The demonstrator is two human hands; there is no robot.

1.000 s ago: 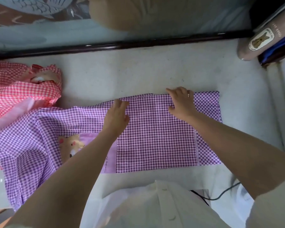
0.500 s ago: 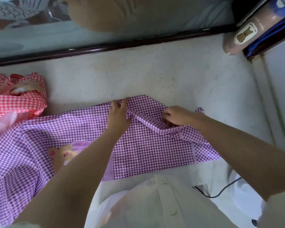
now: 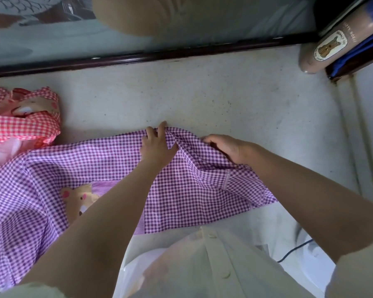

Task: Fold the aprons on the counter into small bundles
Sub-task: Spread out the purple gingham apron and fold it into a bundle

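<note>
1. The left hand (image 3: pixel 157 145) lies with its fingers nearly straight on the far edge of the purple apron (image 3: pixel 181 190) and presses it to the table (image 3: pixel 202 93), gripping nothing. It probably serves as an anchor, so the thin cloth does not slide when the other side is drawn over.
2. The right hand (image 3: pixel 226 148), just to the right of the left hand, has its fingers curled into the cloth and grips a raised fold. A ridge of fabric runs from this grip to the left thumb. The left hand appears to mark the crease line towards which the fold is carried.
3. The purple apron lies under both hands. Its larger part spreads flat to the left of the left hand and towards the person. A bear patch (image 3: pixel 78 198) shows beside the left forearm, partly hidden. This apron is not yet a bundle, so the task is judged to be at an early stage.
4. The red apron (image 3: pixel 24 125) lies bunched well to the left of the left hand, meeting the purple cloth. Whether it counts as folded cannot be told.
5. A bottle (image 3: pixel 327 48) lies far beyond the right hand, clear of the working area.
</note>
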